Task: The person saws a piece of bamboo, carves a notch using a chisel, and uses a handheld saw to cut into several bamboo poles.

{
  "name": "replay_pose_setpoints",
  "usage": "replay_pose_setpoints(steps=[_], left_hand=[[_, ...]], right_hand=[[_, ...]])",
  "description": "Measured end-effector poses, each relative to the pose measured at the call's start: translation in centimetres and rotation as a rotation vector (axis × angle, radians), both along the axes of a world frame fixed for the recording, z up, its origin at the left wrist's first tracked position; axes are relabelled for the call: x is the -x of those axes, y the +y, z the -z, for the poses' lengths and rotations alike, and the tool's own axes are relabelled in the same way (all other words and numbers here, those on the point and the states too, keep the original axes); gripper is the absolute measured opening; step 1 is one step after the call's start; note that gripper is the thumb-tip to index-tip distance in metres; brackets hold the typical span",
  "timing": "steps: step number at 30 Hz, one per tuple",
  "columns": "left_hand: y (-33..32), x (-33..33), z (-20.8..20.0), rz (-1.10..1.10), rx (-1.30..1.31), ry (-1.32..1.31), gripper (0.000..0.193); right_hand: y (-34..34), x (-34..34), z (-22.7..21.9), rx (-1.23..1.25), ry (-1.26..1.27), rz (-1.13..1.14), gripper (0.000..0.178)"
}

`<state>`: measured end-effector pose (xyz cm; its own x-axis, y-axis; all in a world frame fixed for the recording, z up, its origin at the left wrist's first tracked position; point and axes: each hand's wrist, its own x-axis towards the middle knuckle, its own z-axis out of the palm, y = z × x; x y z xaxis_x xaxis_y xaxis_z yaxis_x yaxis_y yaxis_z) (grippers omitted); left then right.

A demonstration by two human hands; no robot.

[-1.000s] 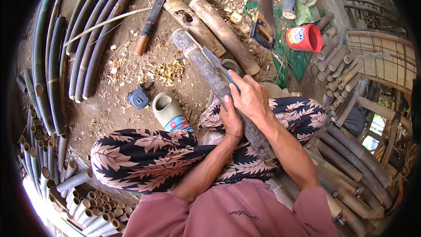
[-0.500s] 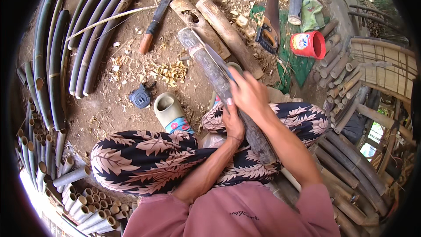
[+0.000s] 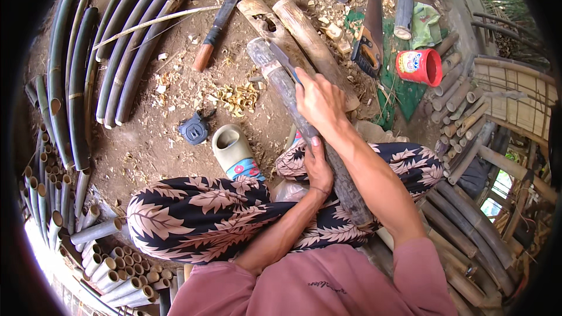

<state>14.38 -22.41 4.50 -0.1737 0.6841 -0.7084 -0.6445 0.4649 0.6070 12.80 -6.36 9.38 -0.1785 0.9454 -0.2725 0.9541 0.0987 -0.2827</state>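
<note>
Head view: one bamboo pole [image 3: 281,85], grey-brown and weathered, lies slanted across the person's lap and runs up and away over the dirt floor [image 3: 158,140]. Left hand [image 3: 318,167] is wrapped around the pole just above the patterned trouser leg [image 3: 199,216], fingers curled in a firm grasp. Right hand [image 3: 319,99] sits higher on the same pole, closed on a knife [image 3: 285,61] whose blade lies flat against the pole's upper part. Left of the pole, on the floor: a beige clog [image 3: 233,151], a dark tape measure [image 3: 195,130] and a scatter of pale shavings [image 3: 237,96]. Further left of the pole: a row of long green bamboo culms [image 3: 134,47] and a machete with wooden handle [image 3: 219,20]. Right of the pole: two thick cut logs [image 3: 310,41], a hand saw [image 3: 369,38] on a green sheet, and a red plastic cup [image 3: 420,67]. Below left of the pole: a stack of short cut bamboo tubes [image 3: 99,257].
</note>
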Motion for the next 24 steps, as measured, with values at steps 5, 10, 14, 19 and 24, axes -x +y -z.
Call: replay_pose_setpoints(steps=[5, 10, 14, 19, 24], left_hand=[[0.0, -0.1, 0.4, -0.026, -0.021, -0.014, 0.064], [0.1, -0.2, 0.4, -0.072, -0.028, 0.000, 0.061], [0.1, -0.1, 0.6, -0.057, -0.029, -0.022, 0.061], [0.5, 0.6, -0.3, -0.008, 0.006, -0.020, 0.064], [0.1, 0.0, -0.9, 0.002, 0.066, 0.070, 0.068]], right_hand=[[1.8, 1.1, 0.1, -0.004, -0.016, -0.028, 0.038], [-2.5, -1.1, -3.6, 0.044, -0.114, -0.107, 0.038], [-1.9, -0.6, -2.3, 0.018, -0.079, -0.064, 0.040], [0.1, 0.2, 0.8, -0.051, -0.059, -0.056, 0.039], [3.1, 0.7, 0.2, -0.005, -0.039, -0.079, 0.036]])
